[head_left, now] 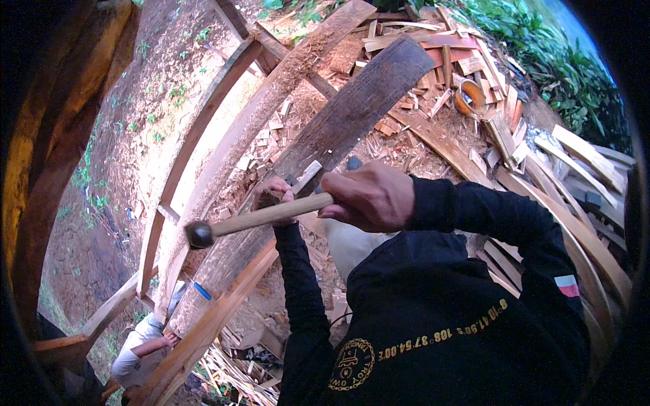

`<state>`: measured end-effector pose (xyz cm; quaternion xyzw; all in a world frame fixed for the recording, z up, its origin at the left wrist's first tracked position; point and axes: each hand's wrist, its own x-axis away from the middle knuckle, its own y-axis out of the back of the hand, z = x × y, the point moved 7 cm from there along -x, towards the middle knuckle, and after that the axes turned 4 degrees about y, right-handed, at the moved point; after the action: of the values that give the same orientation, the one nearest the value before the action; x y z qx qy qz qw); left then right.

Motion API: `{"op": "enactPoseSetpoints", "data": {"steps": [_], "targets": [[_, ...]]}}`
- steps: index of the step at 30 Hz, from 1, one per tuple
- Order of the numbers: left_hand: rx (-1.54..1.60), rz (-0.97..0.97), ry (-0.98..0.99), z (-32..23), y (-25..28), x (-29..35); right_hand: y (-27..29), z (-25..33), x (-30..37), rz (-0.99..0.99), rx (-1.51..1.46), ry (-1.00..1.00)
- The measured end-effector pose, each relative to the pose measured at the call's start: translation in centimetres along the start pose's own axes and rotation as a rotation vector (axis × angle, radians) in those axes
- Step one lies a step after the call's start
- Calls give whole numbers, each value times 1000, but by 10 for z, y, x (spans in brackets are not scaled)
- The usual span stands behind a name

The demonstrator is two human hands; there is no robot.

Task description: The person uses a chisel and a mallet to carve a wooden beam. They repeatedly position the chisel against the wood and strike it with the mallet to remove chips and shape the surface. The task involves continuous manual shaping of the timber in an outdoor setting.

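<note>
My right hand (pixel 372 196) is closed round the wooden handle of a hammer (pixel 271 213). The hammer's dark, rounded metal head (pixel 198 235) points left, in front of a long beam. My left hand (pixel 274 193) is closed, partly behind the handle, at the dark wooden beam (pixel 352 101). A brown, blunt end shows between its fingers, but the rest of what it holds is hidden. Right beside these fingers, a short pale strip of wood (pixel 308 174) lies over the beam. Farther down the same beam rests a slim blue object (pixel 202 289).
Curved timbers (pixel 230 145) covered with shavings run alongside on the left. Offcuts and chips litter the ground, with stacked planks (pixel 569 223) at the right. An orange bucket (pixel 469 97) lies among scraps. A co-worker (pixel 139 348) has a hand at the beam's lower end.
</note>
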<state>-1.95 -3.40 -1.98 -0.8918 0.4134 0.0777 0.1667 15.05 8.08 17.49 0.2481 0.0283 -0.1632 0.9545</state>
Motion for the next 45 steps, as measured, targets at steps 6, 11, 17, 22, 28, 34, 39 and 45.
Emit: {"op": "enactPoseSetpoints", "data": {"steps": [6,11,17,22,28,34,39,45], "targets": [[-196,25,-62,11,-15,2,-14,-33,7,212,169,-90],[-91,43,21,2,-11,-8,3,-22,5,24,85,28],[-406,-55,94,11,0,0,7,-24,1,34,75,34],[-266,61,217,40,16,0,0,-29,-10,210,274,-21],[-149,34,172,7,-18,-13,3,-20,-15,11,-12,122],[-551,50,-14,-10,-21,-16,0,-55,-9,169,352,-11],[-261,14,106,30,16,-1,17,7,-26,-85,-38,265],[-60,17,147,36,6,-10,-4,-33,-19,158,190,-29]]}}
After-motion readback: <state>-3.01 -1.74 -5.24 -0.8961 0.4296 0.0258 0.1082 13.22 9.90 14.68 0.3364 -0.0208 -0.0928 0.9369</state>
